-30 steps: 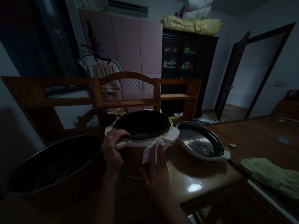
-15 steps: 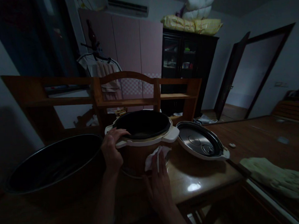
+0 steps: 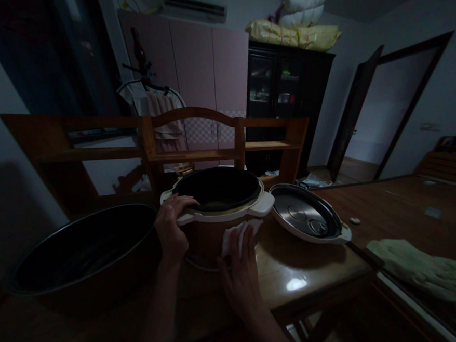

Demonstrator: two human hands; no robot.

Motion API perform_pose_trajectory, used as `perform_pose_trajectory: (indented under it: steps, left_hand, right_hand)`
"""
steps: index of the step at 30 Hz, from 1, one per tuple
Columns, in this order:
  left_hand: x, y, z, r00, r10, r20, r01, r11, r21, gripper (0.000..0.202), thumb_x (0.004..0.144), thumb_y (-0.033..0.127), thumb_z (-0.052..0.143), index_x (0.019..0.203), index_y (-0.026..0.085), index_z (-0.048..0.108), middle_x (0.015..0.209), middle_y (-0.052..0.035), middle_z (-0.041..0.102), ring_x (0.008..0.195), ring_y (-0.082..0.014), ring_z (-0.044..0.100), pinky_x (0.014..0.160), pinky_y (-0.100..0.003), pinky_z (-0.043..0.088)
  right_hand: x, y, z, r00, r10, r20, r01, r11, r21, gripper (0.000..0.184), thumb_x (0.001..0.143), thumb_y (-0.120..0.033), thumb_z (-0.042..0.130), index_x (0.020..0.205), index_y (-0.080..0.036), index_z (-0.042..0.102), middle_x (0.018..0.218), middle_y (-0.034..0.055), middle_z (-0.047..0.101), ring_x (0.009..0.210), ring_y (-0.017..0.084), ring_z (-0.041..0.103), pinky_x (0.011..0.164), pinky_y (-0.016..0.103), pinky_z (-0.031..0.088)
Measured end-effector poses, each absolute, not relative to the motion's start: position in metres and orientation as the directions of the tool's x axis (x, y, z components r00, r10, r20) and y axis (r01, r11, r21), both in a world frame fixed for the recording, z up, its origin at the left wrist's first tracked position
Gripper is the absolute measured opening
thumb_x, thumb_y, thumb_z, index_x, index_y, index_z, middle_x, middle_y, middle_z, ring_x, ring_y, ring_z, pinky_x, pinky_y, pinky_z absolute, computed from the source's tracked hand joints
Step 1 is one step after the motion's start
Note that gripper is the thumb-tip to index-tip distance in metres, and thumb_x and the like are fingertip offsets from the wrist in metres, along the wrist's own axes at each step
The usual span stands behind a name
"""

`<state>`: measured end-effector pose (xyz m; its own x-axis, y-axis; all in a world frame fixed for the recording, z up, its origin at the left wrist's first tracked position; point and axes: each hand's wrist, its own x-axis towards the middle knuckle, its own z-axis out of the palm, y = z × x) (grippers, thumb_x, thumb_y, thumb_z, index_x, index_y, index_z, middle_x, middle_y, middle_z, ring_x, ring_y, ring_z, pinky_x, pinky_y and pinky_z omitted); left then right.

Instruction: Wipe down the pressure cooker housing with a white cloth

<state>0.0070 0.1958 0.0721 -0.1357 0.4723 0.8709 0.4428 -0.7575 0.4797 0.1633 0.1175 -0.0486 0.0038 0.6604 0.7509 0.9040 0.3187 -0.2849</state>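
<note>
An electric pressure cooker (image 3: 205,235) with a pale rim and a dark inner pot (image 3: 217,190) stands uncovered on the table. Over the rim's left side my left hand (image 3: 171,222) is hooked, fingers at the pot's edge, gripping it. My right hand (image 3: 241,271) presses a thin white cloth (image 3: 232,236), perhaps a tissue, flat against the cooker's front; its fingers lie over the cloth. To the right rests the cooker's round lid (image 3: 299,213), its metal inner face up. A large dark basin (image 3: 85,248) sits left of my left hand.
The wooden table (image 3: 286,276) has a shelf rack (image 3: 195,155) along its back. At the right, a pale crumpled cloth (image 3: 422,267) lies on a lower brown surface, with a small white object (image 3: 355,220) near the lid. A dark cabinet and an open door stand farther off.
My right hand and the white cloth have shifted very slightly on the cooker's front, with the fingers lying flatter over the cloth. My left hand keeps its place on the rim.
</note>
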Motion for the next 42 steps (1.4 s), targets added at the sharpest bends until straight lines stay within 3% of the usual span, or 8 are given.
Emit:
perform_pose_trajectory:
  steps: [8,15,26,42]
  left_hand:
    - [0.006,0.197,0.072,-0.124,0.464,0.877,0.438,-0.768,0.468,0.067,0.100,0.036,0.007,0.083,0.020,0.070,0.098,-0.0050,0.069,0.105,-0.0201,0.059,0.107,-0.040,0.036]
    - [0.008,0.195,0.075,-0.120,0.452,0.884,0.457,-0.765,0.454,0.066,0.100,0.033,0.007,0.082,0.020,0.068,0.097,-0.0049,0.068,0.103,-0.0190,0.060,0.107,-0.038,0.036]
    - [0.008,0.195,0.073,-0.116,0.441,0.890,0.471,-0.765,0.440,0.064,0.101,0.033,0.008,0.084,0.020,0.068,0.098,-0.0049,0.068,0.104,-0.0190,0.060,0.109,-0.038,0.036]
    - [0.009,0.196,0.073,-0.156,0.463,0.873,0.444,-0.756,0.481,0.066,0.100,0.036,0.007,0.082,0.020,0.069,0.098,-0.0054,0.069,0.104,-0.0197,0.060,0.108,-0.038,0.037]
  right_hand:
    - [0.164,0.119,-0.046,0.034,0.656,0.754,0.860,0.365,-0.356,0.080,0.100,-0.038,0.044,0.157,-0.010,-0.003,0.161,0.0180,0.000,0.150,0.033,0.001,0.117,0.056,0.025]
    - [0.170,0.115,-0.040,0.013,0.643,0.765,0.830,0.420,-0.367,0.073,0.101,-0.034,0.041,0.158,-0.011,0.001,0.161,0.0160,0.000,0.150,0.031,0.002,0.118,0.054,0.022]
    - [0.168,0.114,-0.044,0.008,0.658,0.753,0.839,0.405,-0.363,0.078,0.099,-0.037,0.046,0.158,-0.011,0.002,0.162,0.0147,0.001,0.150,0.031,0.002,0.119,0.052,0.023]
    - [0.184,0.118,-0.032,-0.177,0.631,0.755,0.888,0.433,-0.153,0.083,0.098,-0.041,0.047,0.158,-0.009,0.000,0.162,0.0133,0.004,0.150,0.029,0.004,0.120,0.048,0.023]
